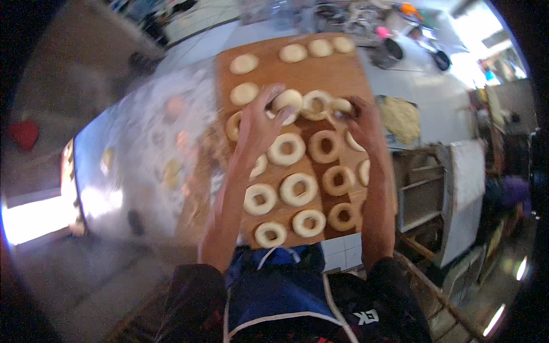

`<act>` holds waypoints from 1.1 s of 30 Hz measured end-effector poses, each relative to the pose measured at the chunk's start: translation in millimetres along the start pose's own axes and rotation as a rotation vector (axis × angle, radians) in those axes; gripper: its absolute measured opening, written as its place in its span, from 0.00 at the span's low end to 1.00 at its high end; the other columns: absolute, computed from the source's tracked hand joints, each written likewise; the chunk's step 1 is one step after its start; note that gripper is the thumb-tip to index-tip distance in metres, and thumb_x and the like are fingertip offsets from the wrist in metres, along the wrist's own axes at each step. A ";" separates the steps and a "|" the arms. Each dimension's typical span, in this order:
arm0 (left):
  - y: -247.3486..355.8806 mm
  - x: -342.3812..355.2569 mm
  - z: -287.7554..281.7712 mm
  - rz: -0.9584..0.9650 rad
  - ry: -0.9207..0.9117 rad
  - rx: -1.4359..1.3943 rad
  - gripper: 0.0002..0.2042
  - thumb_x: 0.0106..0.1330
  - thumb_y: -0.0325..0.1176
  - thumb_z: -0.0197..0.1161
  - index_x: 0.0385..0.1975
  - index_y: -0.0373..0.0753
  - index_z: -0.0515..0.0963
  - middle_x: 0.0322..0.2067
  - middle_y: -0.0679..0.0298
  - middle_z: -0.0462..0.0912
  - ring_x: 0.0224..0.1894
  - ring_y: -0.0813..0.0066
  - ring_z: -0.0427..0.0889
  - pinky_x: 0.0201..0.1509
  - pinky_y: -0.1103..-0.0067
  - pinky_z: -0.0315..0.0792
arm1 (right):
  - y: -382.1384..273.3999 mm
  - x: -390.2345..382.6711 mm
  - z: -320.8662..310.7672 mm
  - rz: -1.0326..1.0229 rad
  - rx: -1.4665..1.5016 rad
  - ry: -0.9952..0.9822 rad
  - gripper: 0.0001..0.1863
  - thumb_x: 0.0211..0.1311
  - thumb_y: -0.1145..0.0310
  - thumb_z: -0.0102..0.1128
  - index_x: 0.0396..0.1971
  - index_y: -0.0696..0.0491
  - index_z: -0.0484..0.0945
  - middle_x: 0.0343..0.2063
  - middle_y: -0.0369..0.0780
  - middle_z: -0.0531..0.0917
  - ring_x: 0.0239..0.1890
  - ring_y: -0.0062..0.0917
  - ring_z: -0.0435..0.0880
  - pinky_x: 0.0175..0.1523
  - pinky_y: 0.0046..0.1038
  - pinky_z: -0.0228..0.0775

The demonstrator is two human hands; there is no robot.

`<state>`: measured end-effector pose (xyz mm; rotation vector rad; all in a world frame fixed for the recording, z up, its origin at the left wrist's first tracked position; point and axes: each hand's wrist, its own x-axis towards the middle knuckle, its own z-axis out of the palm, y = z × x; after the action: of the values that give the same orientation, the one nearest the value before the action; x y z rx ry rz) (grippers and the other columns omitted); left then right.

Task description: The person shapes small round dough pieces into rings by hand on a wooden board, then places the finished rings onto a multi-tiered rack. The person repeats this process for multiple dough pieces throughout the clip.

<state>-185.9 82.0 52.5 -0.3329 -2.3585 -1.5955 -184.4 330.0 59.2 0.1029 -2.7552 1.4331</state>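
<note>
A wooden board [320,71] carries raw doughnut rings in rows, such as one pale dough ring [274,150] in the middle. At the upper centre, my left hand [262,119] has its thumb and fingers curled around a round of dough [287,100], just above or against a ring. My right hand [366,119] grips a smaller piece of dough [341,106] with its fingertips; its exact shape is partly covered. Between the hands lies another dough ring [315,93]. Several flat dough rounds [320,48] sit along the board's far side. Both forearms cover some rings.
Left of the board, flour [166,97] dusts a shiny metal table [108,200]. A slab of yellowish dough or crumbs [401,119] lies at the right, past my right hand. Pans and utensils [389,52] crowd the far right. A shelved rack [423,186] stands lower right.
</note>
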 end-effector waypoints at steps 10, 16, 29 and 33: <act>-70.8 -248.2 -246.1 -0.571 0.084 0.618 0.12 0.53 0.33 0.67 0.37 0.37 0.81 0.38 0.54 0.82 0.39 0.55 0.80 0.46 0.64 0.72 | -146.0 -97.4 256.7 -0.158 0.039 -0.779 0.18 0.53 0.73 0.63 0.46 0.56 0.77 0.38 0.48 0.80 0.46 0.46 0.78 0.49 0.39 0.71; -93.8 -266.8 -250.2 -0.549 0.134 0.640 0.14 0.58 0.33 0.66 0.41 0.35 0.79 0.38 0.51 0.82 0.42 0.55 0.80 0.46 0.65 0.73 | -147.3 -153.1 321.4 -0.407 -0.174 -0.402 0.24 0.55 0.71 0.62 0.53 0.59 0.71 0.40 0.49 0.80 0.44 0.42 0.80 0.52 0.43 0.69; -54.6 -289.3 -297.3 -0.580 0.047 -0.372 0.13 0.67 0.31 0.61 0.47 0.31 0.77 0.41 0.62 0.82 0.44 0.77 0.78 0.48 0.78 0.74 | -194.7 -201.8 367.3 0.087 0.470 -0.412 0.26 0.53 0.80 0.65 0.54 0.58 0.69 0.39 0.45 0.84 0.42 0.25 0.84 0.48 0.29 0.77; -63.9 -296.8 -300.4 -0.513 0.112 -0.523 0.13 0.68 0.30 0.59 0.49 0.32 0.75 0.42 0.62 0.80 0.44 0.78 0.78 0.48 0.79 0.75 | -212.8 -209.4 373.5 -0.012 0.406 -0.356 0.32 0.48 0.79 0.65 0.56 0.54 0.65 0.38 0.46 0.82 0.41 0.30 0.83 0.46 0.32 0.77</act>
<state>99.2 -231.6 -0.3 0.2888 -2.0043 -2.3895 40.3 -88.7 5.8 0.4221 -2.6505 2.1351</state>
